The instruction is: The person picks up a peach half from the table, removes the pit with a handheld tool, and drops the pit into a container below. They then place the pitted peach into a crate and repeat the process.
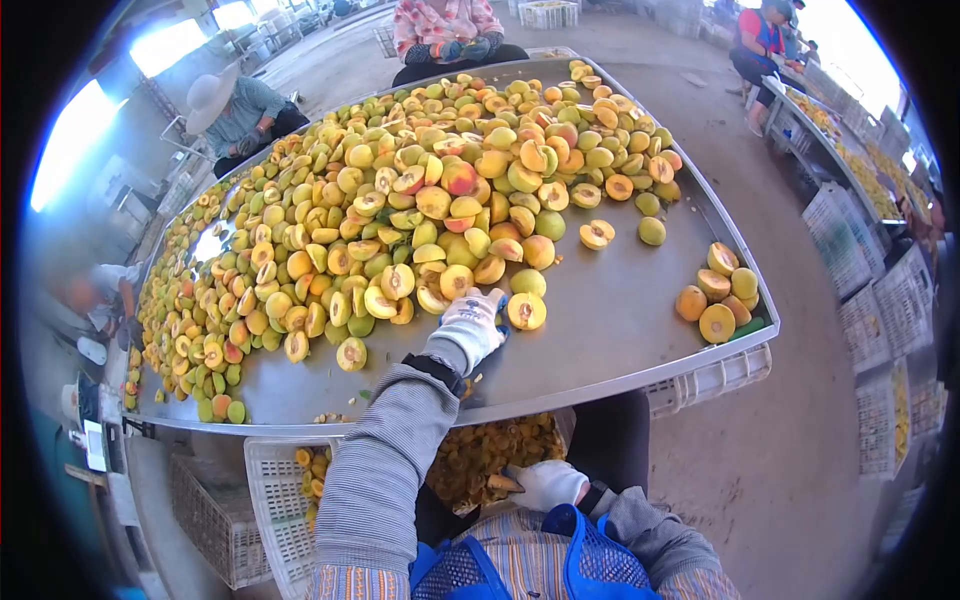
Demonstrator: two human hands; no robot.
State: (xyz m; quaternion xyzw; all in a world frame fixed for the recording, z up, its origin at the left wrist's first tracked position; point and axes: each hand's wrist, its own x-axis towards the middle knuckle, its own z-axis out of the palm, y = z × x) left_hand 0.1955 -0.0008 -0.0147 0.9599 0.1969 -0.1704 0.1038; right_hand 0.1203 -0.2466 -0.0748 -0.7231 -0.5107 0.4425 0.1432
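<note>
My left hand, in a white glove with blue fingertips, reaches over the metal table. Its fingers are apart at the near edge of a heap of halved yellow peaches. A peach half with its brown centre showing lies just right of the fingertips. Below the table edge, near my lap, my right hand is gloved too. Its fingers are closed around a small tan piece that sticks out to the left; I cannot make out what it is. Beneath it is a container of brownish peach pieces.
Several peach pieces sit in the table's right corner by a raised rim. A white crate stands below on the left, another under the right edge. Co-workers sit at the far side and left side.
</note>
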